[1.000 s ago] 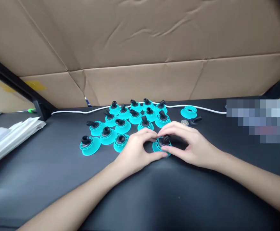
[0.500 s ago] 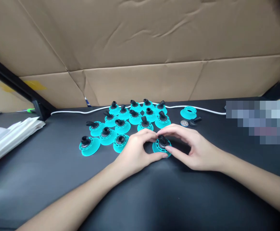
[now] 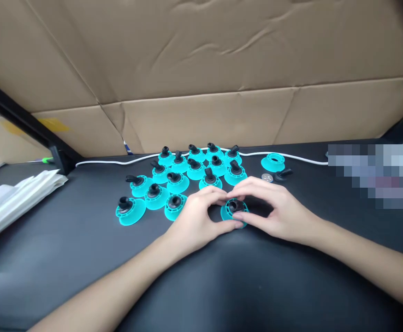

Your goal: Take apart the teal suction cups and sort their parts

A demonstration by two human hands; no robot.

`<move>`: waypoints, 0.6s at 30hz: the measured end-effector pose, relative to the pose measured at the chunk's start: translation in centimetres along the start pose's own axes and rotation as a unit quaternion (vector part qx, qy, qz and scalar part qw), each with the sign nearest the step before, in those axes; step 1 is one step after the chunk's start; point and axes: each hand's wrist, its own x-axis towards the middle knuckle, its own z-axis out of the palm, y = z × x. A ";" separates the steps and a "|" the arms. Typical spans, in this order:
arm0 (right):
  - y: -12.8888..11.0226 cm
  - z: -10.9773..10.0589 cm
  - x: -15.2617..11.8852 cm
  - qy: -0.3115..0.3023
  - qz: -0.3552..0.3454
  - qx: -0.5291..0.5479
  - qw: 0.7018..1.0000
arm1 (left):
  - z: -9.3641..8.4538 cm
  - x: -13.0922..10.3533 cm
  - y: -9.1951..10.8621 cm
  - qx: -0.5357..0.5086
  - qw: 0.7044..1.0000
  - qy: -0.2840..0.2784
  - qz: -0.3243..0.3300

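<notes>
On the dark tabletop, a turquoise flared ring base (image 3: 226,212) stands between my two hands. My left hand (image 3: 195,217) is closed around its left side, thumb at the front edge and fingers behind. A black angled swivel piece (image 3: 236,205) sits in the middle of the base, its open end tipped toward me. My right hand (image 3: 281,208) pinches this black piece, with the thumb across its front and the fingers arched over the back. Part of the base is hidden by the fingers. Just left of my left hand is a similar turquoise base with a black centre (image 3: 174,206).
Several finished-looking turquoise bases with black pieces (image 3: 155,195) stand in rows behind and left. At right lie a bare turquoise ring (image 3: 273,162), a small round metallic disc (image 3: 267,177) and a loose black piece (image 3: 283,174). A white cable (image 3: 118,162) runs along the cardboard wall (image 3: 201,122). White packets (image 3: 25,200) lie left.
Between my hands the black piece has turned, its end swinging from up-left toward me. My right thumb has shifted left across it. My left hand keeps its hold.
</notes>
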 end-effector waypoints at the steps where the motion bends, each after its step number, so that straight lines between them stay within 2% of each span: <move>1: 0.0 -0.1 0.0 -0.002 -0.003 0.004 1.000 | 0.0 0.0 -0.1 0.002 1.000 0.002 0.001; 5: -0.1 -0.2 0.0 -0.020 -0.010 0.016 1.000 | 0.0 0.0 -0.2 0.012 1.000 0.009 -0.001; 10: 0.0 0.0 0.0 -0.004 -0.004 0.019 1.000 | 0.0 -0.1 -0.3 0.009 1.000 0.007 0.004; 14: 0.0 0.0 0.0 -0.029 -0.007 0.031 0.999 | -0.1 -0.1 -0.2 0.023 1.000 0.011 0.003; 18: 0.0 0.3 0.0 -0.005 -0.003 0.017 1.000 | 0.0 -0.1 -0.1 0.011 1.000 0.007 0.004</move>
